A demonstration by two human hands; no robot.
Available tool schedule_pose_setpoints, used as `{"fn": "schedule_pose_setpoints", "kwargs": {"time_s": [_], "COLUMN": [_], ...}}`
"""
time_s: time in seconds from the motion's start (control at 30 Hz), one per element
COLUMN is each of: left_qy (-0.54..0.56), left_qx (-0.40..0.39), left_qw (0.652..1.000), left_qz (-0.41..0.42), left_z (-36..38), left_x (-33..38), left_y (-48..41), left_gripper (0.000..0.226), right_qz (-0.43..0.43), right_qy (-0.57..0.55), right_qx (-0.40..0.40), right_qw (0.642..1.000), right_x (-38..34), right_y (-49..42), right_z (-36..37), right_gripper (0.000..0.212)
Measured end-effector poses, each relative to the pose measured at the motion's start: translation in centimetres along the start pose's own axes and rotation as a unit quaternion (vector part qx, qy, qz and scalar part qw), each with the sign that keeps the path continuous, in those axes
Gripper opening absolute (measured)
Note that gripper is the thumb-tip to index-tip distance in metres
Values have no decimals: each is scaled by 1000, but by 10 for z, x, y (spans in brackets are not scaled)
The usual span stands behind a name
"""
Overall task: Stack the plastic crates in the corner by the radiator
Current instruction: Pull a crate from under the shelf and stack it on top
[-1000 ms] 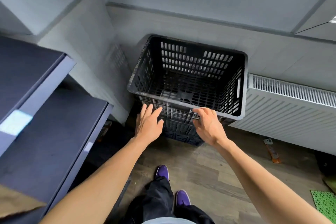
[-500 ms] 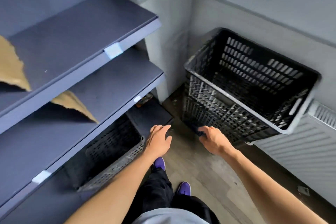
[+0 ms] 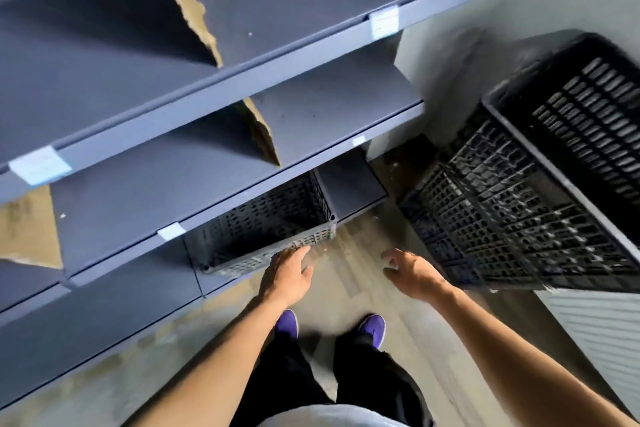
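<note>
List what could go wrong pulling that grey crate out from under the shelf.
The grey perforated plastic crate sits tucked under the dark blue shelf; lifting before it clears could knock the shelf edge. Only the left hand is at its near rim, the right hand hangs free, so a one-handed pull may twist it. It could slide onto the purple shoes close in front.

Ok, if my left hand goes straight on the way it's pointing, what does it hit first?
Most likely the near rim of the grey crate under the lower shelf. The left hand looks right at it, though blur hides whether the fingers touch.
</note>
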State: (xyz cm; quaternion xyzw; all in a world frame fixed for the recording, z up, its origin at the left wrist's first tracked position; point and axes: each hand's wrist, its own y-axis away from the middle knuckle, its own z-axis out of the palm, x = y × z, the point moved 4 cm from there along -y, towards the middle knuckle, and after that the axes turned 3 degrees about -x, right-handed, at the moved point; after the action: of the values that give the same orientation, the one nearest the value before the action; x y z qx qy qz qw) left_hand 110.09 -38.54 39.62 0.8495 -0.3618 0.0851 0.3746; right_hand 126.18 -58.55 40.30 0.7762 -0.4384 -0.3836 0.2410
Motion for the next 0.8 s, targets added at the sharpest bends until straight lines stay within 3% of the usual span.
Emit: {"fn": "schedule_pose_setpoints", "kwargs": {"time_s": [0.33,0.8], "left_qy": [0,15], "left_qx": [-56,-70], "left_qw": [998,996], "left_qz": [-27,-58], "left_z": [5,73], "left_x": [-130,-187], "left_y": [-6,-77], "left_gripper": [51,52], "right_qz": [75,92], "right_qy": [-107,-201], "right_qx": [-28,-2], "right_qw": [991,975], "right_x": [-43,-24], "right_y": [-25,-122], "right_z": [112,167], "right_gripper": [39,34]}}
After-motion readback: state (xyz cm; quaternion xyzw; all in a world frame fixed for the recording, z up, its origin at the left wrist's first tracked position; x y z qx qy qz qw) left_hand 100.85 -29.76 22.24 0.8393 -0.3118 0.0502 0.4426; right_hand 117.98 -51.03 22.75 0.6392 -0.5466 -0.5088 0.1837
